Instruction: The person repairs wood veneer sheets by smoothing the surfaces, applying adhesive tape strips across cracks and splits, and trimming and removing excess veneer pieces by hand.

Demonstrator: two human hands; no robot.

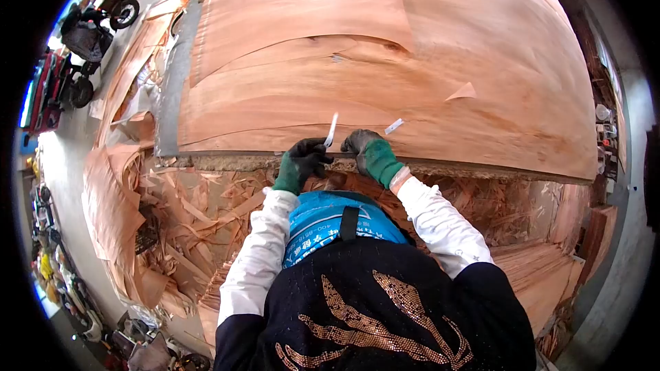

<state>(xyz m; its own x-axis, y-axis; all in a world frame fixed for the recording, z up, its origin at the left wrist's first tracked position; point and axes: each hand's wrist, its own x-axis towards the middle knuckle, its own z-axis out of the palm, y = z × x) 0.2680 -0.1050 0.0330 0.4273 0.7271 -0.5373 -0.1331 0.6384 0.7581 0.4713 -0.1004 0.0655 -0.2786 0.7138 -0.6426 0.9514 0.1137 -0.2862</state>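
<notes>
Handling step, by the look of it: both hands meet at the near edge of the veneer sheet, and any move calls for a steady pinch with fingers clear of the narrow pale strip in case it's sharp. Left hand is closed in a pinch on the strip's lower end, the rest standing up past the fingertips; right hand is curled just beside, contents hidden, can't tell, with a small white piece lying beyond it.
</notes>
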